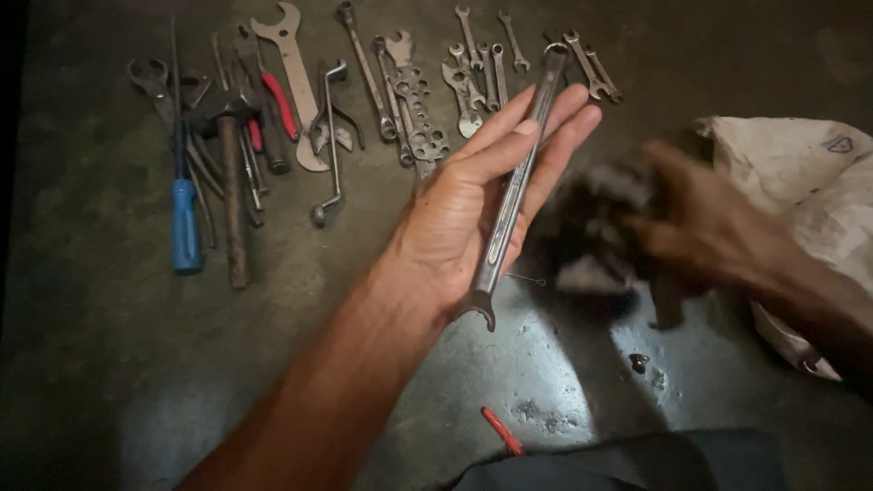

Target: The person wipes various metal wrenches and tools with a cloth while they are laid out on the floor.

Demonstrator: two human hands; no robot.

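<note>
My left hand (473, 195) lies palm up over the dark floor, and a long steel combination wrench (512, 195) rests across its palm and fingers, ring end far, open end near my wrist. The fingers are nearly straight, the thumb lightly against the wrench. My right hand (705, 223) is blurred at the right and grips a dark crumpled rag (591, 227), just right of the wrench.
Many tools lie in a row on the floor beyond my hands: a blue-handled screwdriver (185, 223), a hammer (232, 182), red-handled pliers (277, 105), several wrenches (414, 100). A dirty white sack (800, 173) sits at the right. A small red piece (502, 431) lies near me.
</note>
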